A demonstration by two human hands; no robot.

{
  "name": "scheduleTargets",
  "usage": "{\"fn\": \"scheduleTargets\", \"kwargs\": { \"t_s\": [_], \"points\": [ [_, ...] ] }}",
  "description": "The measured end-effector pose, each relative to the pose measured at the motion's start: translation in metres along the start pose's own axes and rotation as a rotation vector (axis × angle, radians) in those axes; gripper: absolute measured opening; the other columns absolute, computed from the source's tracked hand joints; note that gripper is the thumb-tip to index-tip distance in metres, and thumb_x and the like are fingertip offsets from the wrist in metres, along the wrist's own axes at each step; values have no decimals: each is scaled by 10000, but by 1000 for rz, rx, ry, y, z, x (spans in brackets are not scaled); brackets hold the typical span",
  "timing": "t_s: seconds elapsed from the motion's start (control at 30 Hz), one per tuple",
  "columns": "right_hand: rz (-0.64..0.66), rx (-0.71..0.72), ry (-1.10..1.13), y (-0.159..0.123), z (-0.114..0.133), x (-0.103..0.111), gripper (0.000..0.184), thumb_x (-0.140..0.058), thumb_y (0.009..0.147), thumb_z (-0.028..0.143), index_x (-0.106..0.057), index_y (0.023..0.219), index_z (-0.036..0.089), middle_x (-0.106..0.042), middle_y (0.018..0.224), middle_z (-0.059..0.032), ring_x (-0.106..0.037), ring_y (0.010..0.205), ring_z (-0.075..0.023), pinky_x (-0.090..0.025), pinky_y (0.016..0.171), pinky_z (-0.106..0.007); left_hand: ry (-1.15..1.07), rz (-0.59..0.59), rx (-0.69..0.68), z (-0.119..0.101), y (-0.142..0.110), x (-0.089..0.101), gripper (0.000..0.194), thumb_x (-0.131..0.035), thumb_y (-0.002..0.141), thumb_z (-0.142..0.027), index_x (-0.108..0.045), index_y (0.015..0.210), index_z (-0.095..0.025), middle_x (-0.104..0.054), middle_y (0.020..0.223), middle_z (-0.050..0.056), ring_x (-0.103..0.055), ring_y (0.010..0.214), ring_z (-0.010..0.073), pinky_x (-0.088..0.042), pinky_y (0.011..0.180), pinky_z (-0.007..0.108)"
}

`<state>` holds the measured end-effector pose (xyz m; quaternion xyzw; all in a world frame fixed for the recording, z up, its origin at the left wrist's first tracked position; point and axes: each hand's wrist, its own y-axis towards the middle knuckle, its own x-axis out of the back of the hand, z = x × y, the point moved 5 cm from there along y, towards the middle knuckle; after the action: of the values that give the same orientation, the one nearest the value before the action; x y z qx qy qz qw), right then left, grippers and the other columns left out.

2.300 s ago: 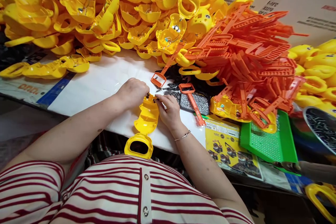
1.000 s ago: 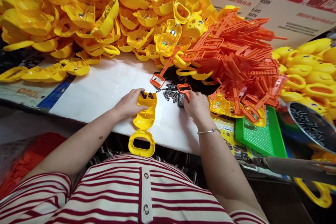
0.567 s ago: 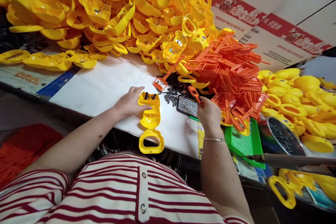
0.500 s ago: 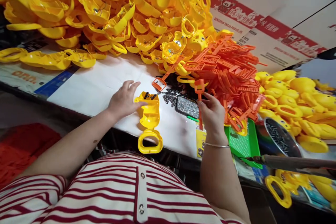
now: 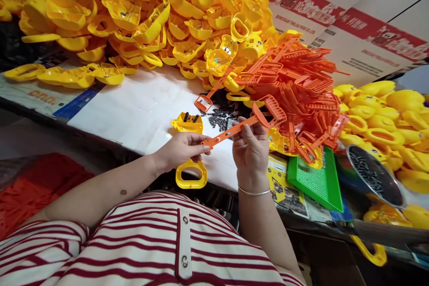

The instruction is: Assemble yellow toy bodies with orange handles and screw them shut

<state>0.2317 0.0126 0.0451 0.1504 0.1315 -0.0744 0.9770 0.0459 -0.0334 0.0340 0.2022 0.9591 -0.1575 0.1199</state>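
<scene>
I hold a long orange plastic bar [image 5: 246, 121] level above the table with both hands. My left hand [image 5: 182, 148] pinches its thin near end. My right hand [image 5: 251, 147] grips its middle, and the looped wide end points right. Beneath my left hand lies a yellow plastic shell [image 5: 188, 125] with a ring handle [image 5: 191, 174] at the table's near edge and two dark pieces in its far end. Small dark screws [image 5: 217, 118] lie scattered just beyond it.
A big heap of yellow shells [image 5: 140, 13] fills the far side of the white table [image 5: 134, 107]. A pile of orange bars [image 5: 301, 85] lies right of centre. Further right are a green tray [image 5: 318, 178], a bowl of screws [image 5: 378, 174] and more yellow parts [image 5: 385, 107].
My right hand picked an orange bar from beside the screws and lifted it. My left hand left the yellow shell and took the bar's near end.
</scene>
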Motion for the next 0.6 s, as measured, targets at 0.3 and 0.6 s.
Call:
{"fn": "scheduleTargets", "kwargs": {
  "t_s": [0.3,0.6],
  "points": [
    [595,214,-826,-72,74,-28,113,-669,866,264,-719,967,270,-748,823,-43,-686,703,-177,-596,639,-332,430,-86,-93,-12,-11,42,313,-690,752,-378,-747,974,-165,-744,910,45,-654,762,160,-521,676,257],
    [830,765,-1303,-76,49,-49,399,-422,928,60,-634,1236,199,-722,940,-97,-649,768,-173,-563,680,-308,560,13,-104,-26,-22,50,309,-646,773,-402,-734,917,-143,-730,833,58,-641,712,160,-533,688,287]
  ]
}}
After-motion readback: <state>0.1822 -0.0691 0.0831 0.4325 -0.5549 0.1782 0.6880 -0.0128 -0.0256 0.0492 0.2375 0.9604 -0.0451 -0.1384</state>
